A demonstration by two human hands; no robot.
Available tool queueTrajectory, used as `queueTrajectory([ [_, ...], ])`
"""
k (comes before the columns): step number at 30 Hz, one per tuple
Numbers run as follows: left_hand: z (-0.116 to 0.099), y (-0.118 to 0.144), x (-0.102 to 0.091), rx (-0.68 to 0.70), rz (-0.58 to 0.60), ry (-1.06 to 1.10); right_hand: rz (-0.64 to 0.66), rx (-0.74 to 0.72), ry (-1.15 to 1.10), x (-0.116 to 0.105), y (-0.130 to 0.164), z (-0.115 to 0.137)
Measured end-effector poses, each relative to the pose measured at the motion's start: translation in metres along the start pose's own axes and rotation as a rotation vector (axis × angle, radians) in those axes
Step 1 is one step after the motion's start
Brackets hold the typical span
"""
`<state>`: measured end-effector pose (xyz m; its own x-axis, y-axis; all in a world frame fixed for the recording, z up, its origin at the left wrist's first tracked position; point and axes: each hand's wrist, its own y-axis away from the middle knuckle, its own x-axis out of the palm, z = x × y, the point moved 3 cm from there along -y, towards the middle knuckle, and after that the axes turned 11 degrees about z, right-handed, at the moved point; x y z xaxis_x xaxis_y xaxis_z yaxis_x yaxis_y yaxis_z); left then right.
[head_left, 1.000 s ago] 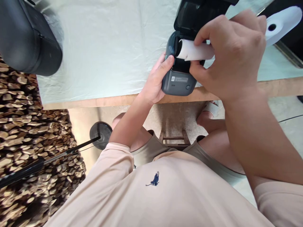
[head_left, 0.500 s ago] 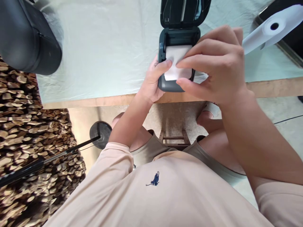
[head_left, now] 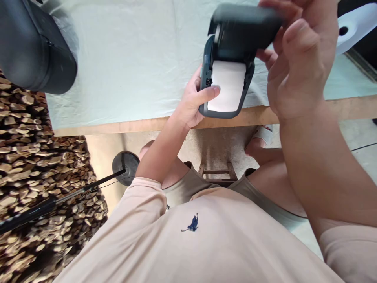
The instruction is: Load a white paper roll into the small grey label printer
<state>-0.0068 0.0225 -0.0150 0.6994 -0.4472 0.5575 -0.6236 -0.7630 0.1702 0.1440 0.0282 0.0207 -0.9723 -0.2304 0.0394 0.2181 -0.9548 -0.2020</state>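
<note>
My left hand (head_left: 193,100) grips a dark grey handheld label printer (head_left: 221,114) from its left side. Its thumb presses on the edge of a white paper roll (head_left: 229,84) that lies in the printer's bay. The hinged black lid (head_left: 246,37) stands partly raised over the far end of the bay. At the lid's right corner, my right hand (head_left: 297,59) has its fingers on the edge, slightly blurred; some fingertips are hidden behind the lid. The printer is held above the near edge of the table.
A pale plastic sheet covers the table (head_left: 129,63). A black rounded case (head_left: 38,47) stands at far left. Another white paper roll (head_left: 353,29) lies at upper right beside a dark box. Below left are a black stand (head_left: 125,167) and stacked firewood (head_left: 44,157).
My right hand has left the paper roll and moved up to the lid. The lid has swung partway down toward the bay, and the printer is tilted slightly. My left hand keeps its hold.
</note>
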Motion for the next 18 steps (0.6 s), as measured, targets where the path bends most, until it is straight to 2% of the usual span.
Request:
queueTrajectory([
  [4, 0.004, 0.0, -0.007, 0.016, -0.046, 0.038, -0.005, 0.096, -0.036, 0.004, 0.003, -0.007],
  [10, -0.001, -0.001, 0.002, 0.137, 0.047, 0.107, 0.17, 0.129, -0.05, 0.012, 0.003, -0.024],
  [12, -0.001, 0.0, 0.006, 0.124, 0.014, 0.092, 0.224, 0.137, -0.038, 0.016, 0.004, -0.023],
  [16, -0.001, 0.002, 0.005, 0.021, -0.131, -0.028, 0.268, 0.133, -0.024, 0.02, 0.005, -0.019],
  [18, -0.001, 0.003, 0.004, -0.018, -0.131, -0.057, 0.263, 0.134, -0.01, 0.02, 0.005, -0.018],
])
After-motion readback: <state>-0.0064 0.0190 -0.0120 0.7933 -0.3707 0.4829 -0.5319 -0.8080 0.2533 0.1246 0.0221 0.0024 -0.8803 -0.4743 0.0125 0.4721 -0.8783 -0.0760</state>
